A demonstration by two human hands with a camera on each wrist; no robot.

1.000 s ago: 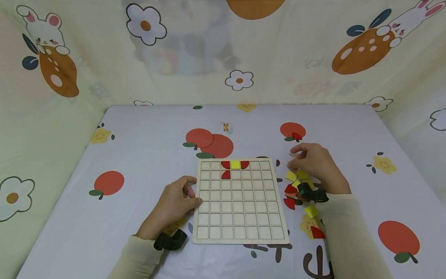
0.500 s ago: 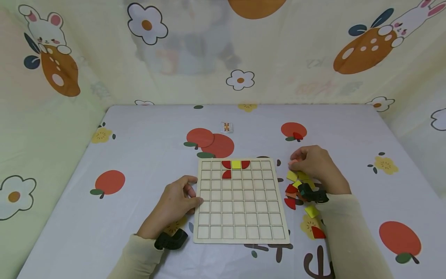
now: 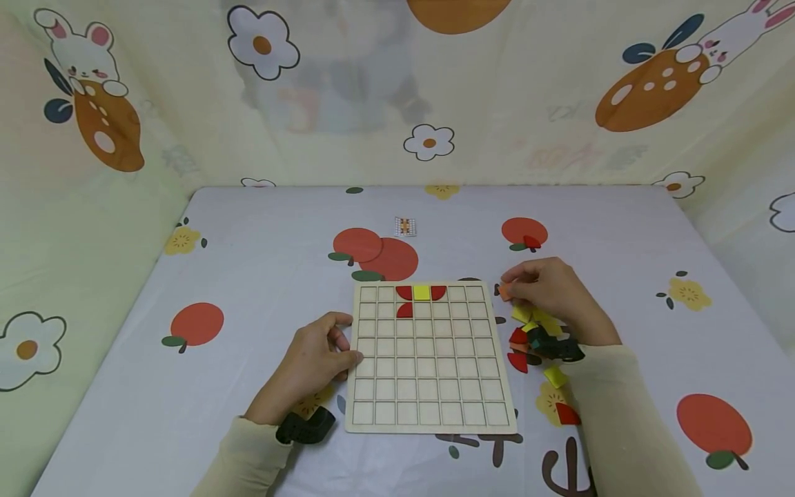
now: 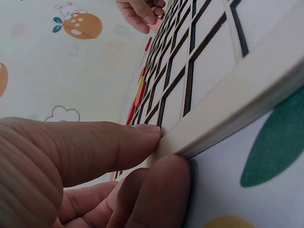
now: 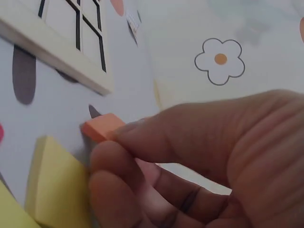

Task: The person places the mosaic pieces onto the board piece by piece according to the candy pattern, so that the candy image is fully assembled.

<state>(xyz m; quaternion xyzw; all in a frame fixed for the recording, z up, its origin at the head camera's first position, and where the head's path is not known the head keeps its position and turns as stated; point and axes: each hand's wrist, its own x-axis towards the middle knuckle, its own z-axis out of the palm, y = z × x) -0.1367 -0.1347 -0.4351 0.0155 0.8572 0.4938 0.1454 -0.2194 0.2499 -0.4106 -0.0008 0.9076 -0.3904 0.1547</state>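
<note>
A pale wooden grid board [image 3: 428, 355] lies flat on the table. Its top row holds a yellow square tile [image 3: 421, 293] between two red quarter-round tiles, with another red quarter-round tile [image 3: 405, 310] below the left one. At the board's left edge, my left hand [image 3: 317, 355] grips the rim, thumb on top and index finger against the side in the left wrist view. Off the board's upper right corner, my right hand [image 3: 549, 286] pinches a small orange tile [image 5: 102, 126] between thumb and index finger, close over the cloth.
Loose yellow tiles [image 3: 520, 314], red quarter-round tiles [image 3: 517, 362] and orange ones lie right of the board, partly under my right wrist. One red tile [image 3: 566, 414] lies nearer me, another [image 3: 531, 241] farther off. A small printed card [image 3: 406, 226] lies behind the board.
My right hand has picked up the orange tile beside the pile and moved slightly left with it, toward the board. My left hand and the board stay in place.
</note>
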